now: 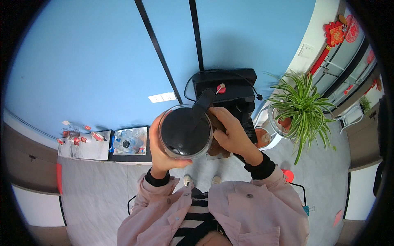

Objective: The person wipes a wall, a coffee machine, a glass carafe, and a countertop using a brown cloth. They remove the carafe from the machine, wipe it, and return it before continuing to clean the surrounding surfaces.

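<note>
A round clear-walled container (186, 131) with a black top is held up close to the camera. My left hand (162, 153) wraps around its left and lower side, with the thumb under the rim. At its right, my right hand (231, 132) is closed on something brown (218, 150) that I cannot identify; part of it hides behind the container. A black handle-like part (204, 101) reaches over the container's upper right edge. Behind my hands stands a black appliance (223, 80) with a cord, possibly a coffee machine, with a small red-and-white item on it.
A tray (145, 138) of clear plastic bottles and a marbled board (84, 150) with red-tagged decorations lie on the low cabinet at left. A potted spider plant (300, 104) stands at right near a white chair (272, 144). Wall sockets (162, 97) are behind.
</note>
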`<action>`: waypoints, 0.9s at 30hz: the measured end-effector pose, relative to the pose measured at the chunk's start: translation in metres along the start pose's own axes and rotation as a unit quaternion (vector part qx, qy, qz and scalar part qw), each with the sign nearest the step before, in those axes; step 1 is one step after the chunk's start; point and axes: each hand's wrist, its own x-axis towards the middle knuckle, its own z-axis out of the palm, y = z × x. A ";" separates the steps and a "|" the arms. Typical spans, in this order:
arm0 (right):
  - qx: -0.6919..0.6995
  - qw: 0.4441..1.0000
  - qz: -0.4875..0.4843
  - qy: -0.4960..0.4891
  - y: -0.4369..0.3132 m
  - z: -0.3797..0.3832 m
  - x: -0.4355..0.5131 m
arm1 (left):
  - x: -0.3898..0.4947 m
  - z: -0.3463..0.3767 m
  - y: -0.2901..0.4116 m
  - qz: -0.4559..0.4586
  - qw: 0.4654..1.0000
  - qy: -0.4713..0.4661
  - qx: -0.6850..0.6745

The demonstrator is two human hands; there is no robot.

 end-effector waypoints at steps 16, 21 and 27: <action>0.345 0.927 0.136 0.061 0.013 0.001 -0.002 | -0.036 -0.039 -0.044 0.018 0.996 -0.047 -0.069; 0.604 0.768 0.162 0.136 0.008 0.008 -0.002 | -0.032 -0.025 -0.036 0.011 0.995 -0.059 -0.081; 0.362 0.921 0.023 0.142 0.004 0.006 0.013 | -0.036 -0.012 -0.038 0.011 0.995 -0.038 -0.091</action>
